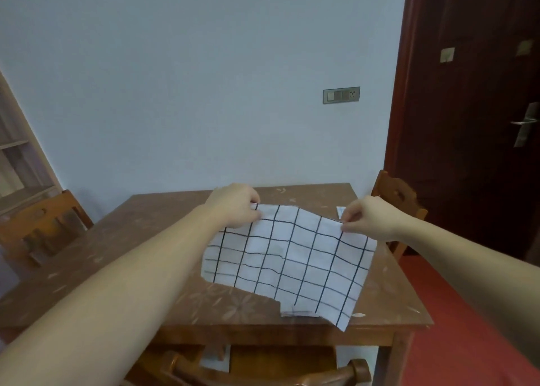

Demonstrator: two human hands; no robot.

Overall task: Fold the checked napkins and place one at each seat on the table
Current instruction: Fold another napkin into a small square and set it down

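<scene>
A white checked napkin with black grid lines hangs in the air above the right half of the brown table. My left hand pinches its upper left corner. My right hand pinches its upper right corner. The cloth droops between them, and its lower edge reaches the table's near edge. Under that lower edge a bit of another checked napkin peeks out on the table. A small white corner of another cloth shows behind my right hand.
Wooden chairs stand at the left, at the right and at the near side of the table. A pale wall is behind the table, a dark door at the right, a red floor below it.
</scene>
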